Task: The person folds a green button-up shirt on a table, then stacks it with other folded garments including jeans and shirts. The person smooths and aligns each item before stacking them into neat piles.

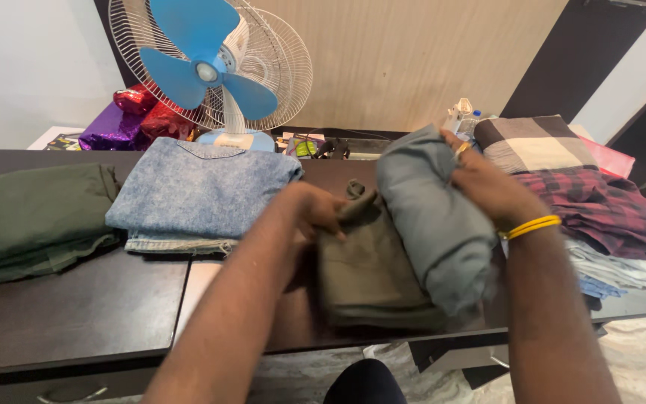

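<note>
A dark rounded shape [364, 381] was seen nearest the camera, below the table [76, 314] edge. The fingers of the left hand [314, 212] were closed on the upper edge of a folded olive garment [368, 269] lying on the table. The fingers of the right hand [487, 187] were wrapped around a rolled grey garment [435, 224], held just beside and partly over the olive one. Folded blue denim [200, 191] and a dark green garment [31, 221] were laid to the left; a pile of checked shirts [592, 202] was stacked to the right. A blue-bladed fan [203, 67] was stood behind.
</note>
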